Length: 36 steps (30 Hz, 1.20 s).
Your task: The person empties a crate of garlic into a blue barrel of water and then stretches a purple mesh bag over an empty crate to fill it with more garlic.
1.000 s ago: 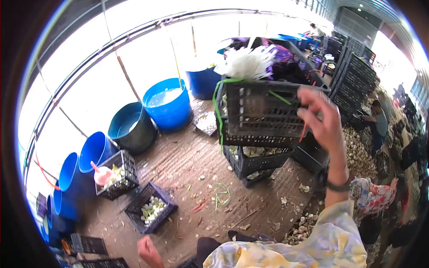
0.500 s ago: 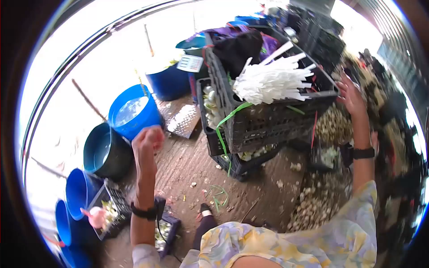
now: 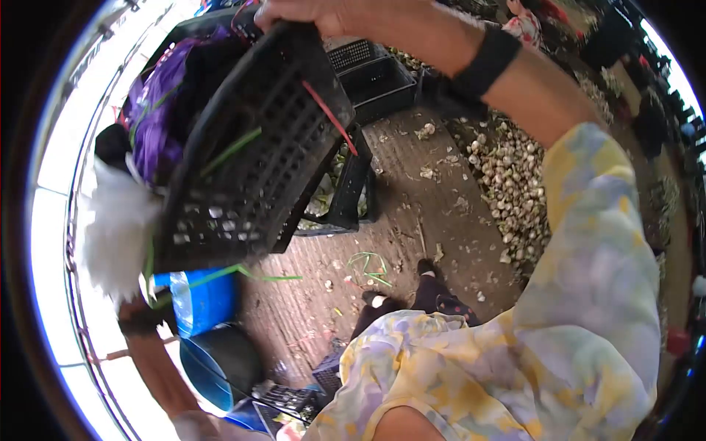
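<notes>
A black plastic crate (image 3: 243, 162) is tilted in front of me on the left, above another crate with pale bulbs (image 3: 323, 195) in it. My right hand (image 3: 305, 13) is closed over its upper rim. My left hand (image 3: 134, 307) is by the crate's lower left corner, its fingers hidden behind a blurred bundle of white strips (image 3: 118, 228). Purple cloth (image 3: 162, 103) and dark cloth lie in the tilted crate. A green strap (image 3: 220, 273) and a red strip (image 3: 329, 117) hang on its side.
Heaped bulbs (image 3: 511, 184) cover the floor to the right. A black crate (image 3: 379, 82) stands farther back. A blue bucket (image 3: 206, 298) and a dark tub (image 3: 220, 364) stand at the lower left. Green strapping (image 3: 370, 266) lies by my feet. Another person (image 3: 523, 28) is at the top right.
My right hand has come across onto the crate's rim, and my left hand has moved to its lower corner. The crate appears turned and tilted, and my view has shifted.
</notes>
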### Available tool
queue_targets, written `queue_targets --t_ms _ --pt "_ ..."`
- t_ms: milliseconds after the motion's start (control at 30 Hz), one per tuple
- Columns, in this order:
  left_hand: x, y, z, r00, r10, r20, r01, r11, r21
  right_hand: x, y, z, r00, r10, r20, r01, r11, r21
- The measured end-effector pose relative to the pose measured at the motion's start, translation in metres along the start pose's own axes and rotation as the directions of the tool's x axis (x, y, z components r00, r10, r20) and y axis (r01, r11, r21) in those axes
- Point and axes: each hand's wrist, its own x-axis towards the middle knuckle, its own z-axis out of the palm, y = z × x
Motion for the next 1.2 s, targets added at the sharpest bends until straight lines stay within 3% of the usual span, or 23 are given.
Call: queue_targets --t_ms 33,67,133,167,233,267,300,333,433,467,500,533,667,733,800,867,933,967,1033,1067,1100,1167,1200 --pt "-0.005 0.007 0.013 1.000 -0.011 0.014 0.012 1.000 -0.018 -0.004 -0.034 -0.028 0.812 0.580 0.068 -0.553 0.726 0.408" --pt "-0.016 0.008 0.027 0.999 -0.032 0.027 0.033 0.999 -0.043 -0.012 -0.081 -0.055 0.367 0.855 0.367 -0.768 0.057 0.638" --pt "-0.025 0.014 0.067 0.993 -0.066 0.101 0.074 0.995 -0.074 -0.058 -0.095 -0.075 0.583 0.800 0.141 -0.686 0.392 0.613" --pt "-0.025 0.022 0.089 0.987 -0.064 0.147 0.076 0.994 -0.077 -0.091 -0.073 -0.078 0.870 0.493 -0.033 -0.485 0.865 0.127" --pt "-0.016 0.044 0.127 0.973 -0.023 0.231 0.041 0.996 -0.076 -0.136 -0.076 -0.098 0.877 0.475 -0.067 -0.445 0.859 0.254" --pt "-0.013 0.059 0.145 0.967 0.016 0.252 0.005 0.996 -0.084 -0.153 -0.105 -0.112 0.750 0.659 0.055 -0.545 0.569 0.616" --pt "-0.005 0.077 0.155 0.966 0.066 0.252 -0.042 0.994 -0.102 -0.169 -0.133 -0.126 0.574 0.801 0.173 -0.488 0.165 0.857" --pt "0.013 0.091 0.163 0.963 0.118 0.241 -0.089 0.988 -0.130 -0.177 -0.137 -0.130 0.512 0.829 0.224 -0.446 0.034 0.894" --pt "0.085 0.095 0.203 0.951 0.163 0.262 -0.128 0.981 -0.146 -0.156 -0.113 -0.106 0.300 0.914 0.274 -0.747 0.046 0.663" --pt "0.056 0.111 0.220 0.959 0.144 0.244 -0.128 0.989 -0.079 -0.171 -0.144 -0.109 0.258 0.929 0.265 -0.774 0.034 0.633" --pt "0.016 0.118 0.238 0.894 0.362 0.263 -0.373 0.928 -0.012 -0.197 -0.188 -0.121 0.204 0.948 0.243 -0.803 0.020 0.596" --pt "-0.017 0.123 0.261 0.856 0.428 0.289 -0.434 0.900 -0.047 -0.229 -0.226 -0.139 0.143 0.964 0.223 -0.829 -0.007 0.560" --pt "-0.041 0.082 0.396 0.839 0.274 0.471 -0.147 0.946 -0.289 -0.346 -0.292 -0.175 -0.271 0.959 0.088 -0.877 -0.283 0.387" --pt "-0.071 0.028 0.468 0.839 0.352 0.415 -0.121 0.864 -0.489 -0.412 -0.316 -0.190 -0.465 0.885 -0.011 -0.832 -0.433 0.347" --pt "-0.096 0.004 0.486 0.651 0.078 0.755 0.363 0.841 -0.401 -0.470 -0.336 -0.193 -0.608 0.791 -0.067 -0.760 -0.555 0.340" --pt "-0.111 -0.051 0.524 0.604 0.005 0.797 0.345 0.900 -0.267 -0.522 -0.339 -0.181 -0.693 0.713 -0.106 -0.698 -0.627 0.344" --pt "-0.129 -0.082 0.516 0.525 -0.104 0.845 0.390 0.912 -0.130 -0.579 -0.338 -0.141 -0.710 0.682 -0.175 -0.675 -0.588 0.446" --pt "-0.138 -0.090 0.496 0.494 -0.133 0.859 0.462 0.877 -0.130 -0.645 -0.341 -0.109 -0.647 0.742 -0.175 -0.749 -0.577 0.326" --pt "-0.179 -0.156 0.459 0.523 -0.127 0.843 0.243 0.970 -0.005 -0.657 -0.320 -0.067 -0.759 0.644 -0.098 -0.608 -0.648 0.459" --pt "-0.188 -0.185 0.429 0.332 -0.143 0.932 0.259 0.964 0.055 -0.663 -0.312 -0.046 -0.711 0.697 -0.096 -0.687 -0.659 0.306" --pt "-0.201 -0.189 0.370 0.352 -0.310 0.883 0.357 0.917 0.180 -0.659 -0.294 -0.024 -0.796 0.603 -0.049 -0.592 -0.761 0.264" --pt "-0.223 -0.209 0.258 0.317 -0.696 0.644 0.382 0.715 0.585 -0.683 -0.262 0.038 -0.778 0.625 -0.064 -0.607 -0.722 0.333" --pt "-0.290 -0.300 0.164 0.514 -0.413 0.752 -0.171 0.810 0.561 -0.695 -0.247 0.064 -0.805 0.593 -0.015 -0.560 -0.752 0.349"
